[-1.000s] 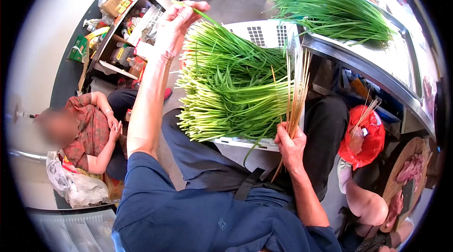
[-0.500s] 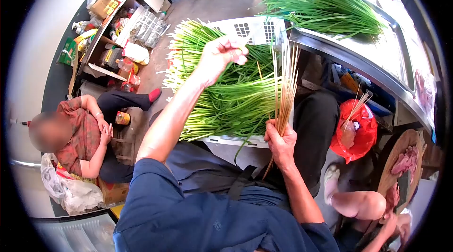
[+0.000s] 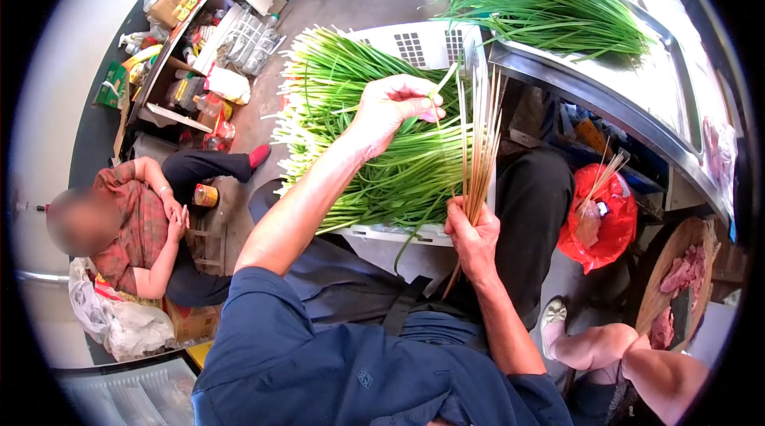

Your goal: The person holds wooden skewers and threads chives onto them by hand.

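Note:
My left hand [image 3: 392,111] is closed in a pinch on a green chive blade [image 3: 445,82], above the chives [image 3: 366,179] heaped in a white plastic basket [image 3: 382,37]. Wrapped round a bundle of thin bamboo skewers [image 3: 480,139], my right hand [image 3: 473,236] sits at the basket's near right corner. The skewers point up and away from me, their lower ends poking out below that hand. One skewer seems to lean apart from the bundle toward my left fingertips; whether it touches them I cannot tell.
More chives [image 3: 550,7] lie on a metal counter [image 3: 590,95] at upper right. A red bag [image 3: 602,227] with skewers stands on my right, near a round board [image 3: 661,282] with meat. A seated person [image 3: 131,227] is at left, beside a cluttered shelf [image 3: 171,67]. Another person's legs show lower right.
My left hand has moved right and slightly down, toward the skewer tips, with the chive blade now showing in its fingers. My right hand stays put. The co-worker's hand at lower right has left the board.

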`<act>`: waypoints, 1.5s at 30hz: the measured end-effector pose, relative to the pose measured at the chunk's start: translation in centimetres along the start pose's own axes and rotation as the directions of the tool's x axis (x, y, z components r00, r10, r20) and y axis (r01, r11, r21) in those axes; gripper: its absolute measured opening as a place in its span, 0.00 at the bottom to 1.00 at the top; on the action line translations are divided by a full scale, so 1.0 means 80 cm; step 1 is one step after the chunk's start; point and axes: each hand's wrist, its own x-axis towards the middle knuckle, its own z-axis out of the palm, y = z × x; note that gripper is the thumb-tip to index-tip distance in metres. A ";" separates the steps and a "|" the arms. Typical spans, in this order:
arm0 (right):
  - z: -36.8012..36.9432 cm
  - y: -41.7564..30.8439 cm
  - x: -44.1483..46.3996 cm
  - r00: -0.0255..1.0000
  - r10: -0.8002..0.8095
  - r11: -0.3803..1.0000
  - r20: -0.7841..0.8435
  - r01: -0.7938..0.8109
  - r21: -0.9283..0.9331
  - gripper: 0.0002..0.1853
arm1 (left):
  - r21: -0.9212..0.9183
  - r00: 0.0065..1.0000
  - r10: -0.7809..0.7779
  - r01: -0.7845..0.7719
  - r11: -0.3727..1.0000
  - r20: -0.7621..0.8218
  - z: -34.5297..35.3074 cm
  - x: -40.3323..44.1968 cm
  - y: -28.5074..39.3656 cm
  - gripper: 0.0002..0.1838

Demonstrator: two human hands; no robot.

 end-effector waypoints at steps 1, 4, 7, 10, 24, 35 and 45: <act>0.001 0.003 0.001 1.000 0.002 1.000 0.002 -0.002 0.000 0.07 | 0.000 1.000 -0.001 0.001 1.000 -0.002 0.000 -0.001 0.000 0.09; 0.001 0.011 0.004 0.997 -0.079 0.997 -0.015 0.079 0.024 0.06 | -0.004 0.999 0.029 -0.029 1.000 0.016 0.001 -0.002 0.000 0.09; 0.001 0.012 0.004 0.997 -0.077 0.997 -0.014 0.077 0.009 0.06 | -0.026 0.999 0.037 -0.038 0.999 -0.017 0.002 -0.004 0.000 0.09; 0.000 0.011 0.003 0.997 -0.076 0.997 -0.009 0.076 0.020 0.06 | -0.036 0.998 0.033 -0.035 0.999 -0.044 0.004 -0.006 0.001 0.09; 0.001 0.015 0.003 0.995 -0.096 0.995 -0.010 0.096 0.012 0.06 | 0.118 0.987 0.160 -0.158 0.980 -0.010 0.007 -0.014 -0.002 0.08; -0.001 0.008 -0.001 0.999 -0.042 0.998 0.009 0.042 -0.048 0.07 | 0.082 0.998 0.068 -0.069 0.994 0.005 -0.003 -0.014 0.011 0.16; -0.001 0.010 -0.003 1.000 -0.029 0.999 -0.004 0.029 -0.030 0.06 | 0.264 0.986 -0.159 0.141 0.954 0.048 0.010 -0.029 0.012 0.32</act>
